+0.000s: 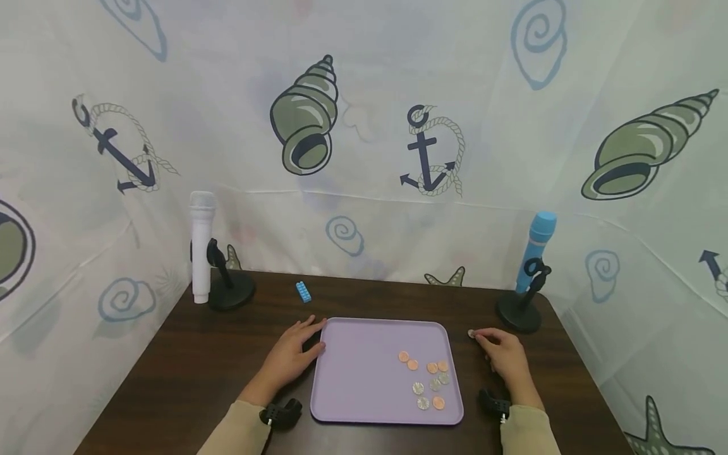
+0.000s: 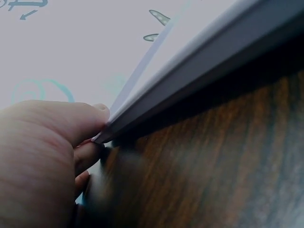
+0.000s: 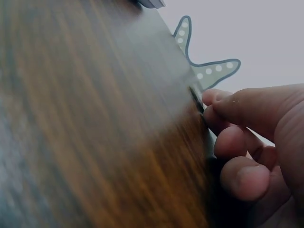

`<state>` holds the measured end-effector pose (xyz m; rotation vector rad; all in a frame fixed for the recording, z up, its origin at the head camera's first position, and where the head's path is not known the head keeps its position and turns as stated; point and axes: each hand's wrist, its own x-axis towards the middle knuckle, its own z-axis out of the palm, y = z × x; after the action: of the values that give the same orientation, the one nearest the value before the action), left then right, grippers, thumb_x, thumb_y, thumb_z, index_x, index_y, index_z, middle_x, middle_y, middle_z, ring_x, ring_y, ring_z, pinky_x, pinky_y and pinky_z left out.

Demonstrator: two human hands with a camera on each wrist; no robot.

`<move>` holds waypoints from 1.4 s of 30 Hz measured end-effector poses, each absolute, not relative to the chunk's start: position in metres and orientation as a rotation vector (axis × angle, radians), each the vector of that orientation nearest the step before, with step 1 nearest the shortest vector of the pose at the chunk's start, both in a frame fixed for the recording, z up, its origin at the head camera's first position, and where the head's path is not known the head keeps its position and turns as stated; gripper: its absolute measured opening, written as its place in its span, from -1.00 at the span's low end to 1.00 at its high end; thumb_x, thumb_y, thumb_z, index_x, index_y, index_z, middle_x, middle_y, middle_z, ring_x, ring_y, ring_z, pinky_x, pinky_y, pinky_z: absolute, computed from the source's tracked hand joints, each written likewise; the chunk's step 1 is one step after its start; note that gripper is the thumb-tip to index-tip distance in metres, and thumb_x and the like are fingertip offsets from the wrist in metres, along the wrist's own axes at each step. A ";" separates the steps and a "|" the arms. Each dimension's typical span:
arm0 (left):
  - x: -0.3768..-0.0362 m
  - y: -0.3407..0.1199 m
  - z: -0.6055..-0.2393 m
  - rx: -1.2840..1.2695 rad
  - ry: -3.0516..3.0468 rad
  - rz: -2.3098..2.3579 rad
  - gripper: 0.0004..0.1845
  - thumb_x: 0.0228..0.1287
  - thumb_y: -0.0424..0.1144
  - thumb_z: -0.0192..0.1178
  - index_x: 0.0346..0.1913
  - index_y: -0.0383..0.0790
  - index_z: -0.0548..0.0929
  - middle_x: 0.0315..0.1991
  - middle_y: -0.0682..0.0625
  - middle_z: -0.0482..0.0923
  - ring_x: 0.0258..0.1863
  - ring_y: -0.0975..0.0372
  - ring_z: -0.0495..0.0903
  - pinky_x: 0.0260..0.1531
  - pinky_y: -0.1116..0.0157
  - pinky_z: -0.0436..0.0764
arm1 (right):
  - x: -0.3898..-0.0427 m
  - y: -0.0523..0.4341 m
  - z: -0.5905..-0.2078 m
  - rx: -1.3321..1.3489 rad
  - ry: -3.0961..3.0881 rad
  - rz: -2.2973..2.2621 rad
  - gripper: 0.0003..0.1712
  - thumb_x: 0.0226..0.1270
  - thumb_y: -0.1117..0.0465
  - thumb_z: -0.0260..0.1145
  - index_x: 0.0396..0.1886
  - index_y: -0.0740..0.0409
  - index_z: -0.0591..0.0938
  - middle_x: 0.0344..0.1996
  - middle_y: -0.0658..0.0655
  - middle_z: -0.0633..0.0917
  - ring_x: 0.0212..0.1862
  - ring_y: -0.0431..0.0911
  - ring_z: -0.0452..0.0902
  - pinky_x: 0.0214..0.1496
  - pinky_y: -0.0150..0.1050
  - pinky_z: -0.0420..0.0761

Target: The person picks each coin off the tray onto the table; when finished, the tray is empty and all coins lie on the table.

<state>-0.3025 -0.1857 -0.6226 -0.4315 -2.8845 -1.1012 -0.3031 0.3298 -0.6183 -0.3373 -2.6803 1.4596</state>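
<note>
A lilac tray [image 1: 364, 379] lies on the dark wooden table with several copper and silver coins [image 1: 429, 379] in its right half. My left hand [image 1: 296, 354] lies at the tray's far left corner. In the left wrist view its fingertips [image 2: 97, 114] curl round the corner of the tray rim [image 2: 199, 61]. My right hand [image 1: 503, 354] is on the table just right of the tray. It pinches a silver coin [image 1: 471, 333] between thumb and forefinger. The right wrist view shows this coin [image 3: 196, 100] edge-on at my fingertips [image 3: 213, 97], just above the wood.
A white microphone [image 1: 201, 246] on a black stand is at the back left and a blue one [image 1: 534, 253] at the back right. A small blue brick [image 1: 303, 291] lies behind the tray. Printed cloth walls close in three sides.
</note>
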 end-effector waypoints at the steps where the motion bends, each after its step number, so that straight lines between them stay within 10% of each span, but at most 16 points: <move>1: -0.303 -0.186 -0.622 -0.429 -2.879 -1.104 -0.37 0.58 0.01 0.32 0.62 0.04 0.50 0.68 -0.21 0.31 0.70 -0.32 0.19 0.63 -0.42 0.14 | -0.304 0.329 -0.618 -0.332 -2.693 1.459 -0.73 0.59 0.07 0.42 0.10 0.08 0.84 -0.44 0.10 0.65 -0.59 -0.08 0.49 -0.64 -0.21 0.54; 9: -0.306 -0.186 -0.623 -0.432 -2.869 -1.114 -0.37 0.57 0.01 0.32 0.61 0.03 0.51 0.68 -0.22 0.32 0.69 -0.33 0.19 0.65 -0.40 0.11 | -0.309 0.328 -0.610 -0.358 -2.647 1.565 -0.66 0.64 0.01 0.37 0.18 0.11 0.79 -0.13 0.17 0.73 -0.36 -0.07 0.54 -0.55 -0.25 0.54; 18: -0.307 -0.189 -0.624 -0.424 -2.865 -1.104 -0.36 0.55 0.02 0.34 0.61 0.07 0.50 0.69 -0.20 0.31 0.69 -0.34 0.19 0.62 -0.45 0.13 | -0.313 0.312 -0.606 -0.314 -2.398 1.917 -0.48 0.59 -0.11 0.41 0.25 0.20 0.71 -0.23 -0.04 0.70 -0.39 -0.16 0.52 -0.43 -0.36 0.53; 33: -0.312 -0.186 -0.625 -0.596 -2.812 -0.990 -0.31 0.57 -0.03 0.33 0.65 -0.08 0.44 0.61 -0.13 0.46 0.71 -0.06 0.28 0.69 -0.31 0.11 | -0.302 0.228 -0.572 0.542 -2.940 1.780 -0.62 0.57 0.07 0.44 0.27 0.06 0.72 -0.16 0.22 0.68 -0.30 0.02 0.62 -0.32 -0.19 0.72; 42: -0.311 -0.186 -0.627 -0.548 -2.877 -1.024 -0.30 0.58 0.01 0.31 0.67 -0.01 0.41 0.65 -0.11 0.41 0.74 -0.03 0.23 0.71 -0.31 0.03 | -0.300 0.222 -0.587 0.623 -3.022 1.673 -0.55 0.43 0.17 0.56 0.27 0.01 0.73 -0.18 0.10 0.64 -0.32 -0.13 0.46 -0.44 -0.35 0.47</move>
<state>-0.3110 -0.1857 -0.6275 -0.5480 -2.8771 -1.0236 -0.3000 0.2220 -0.5868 0.6228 -3.0225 1.6734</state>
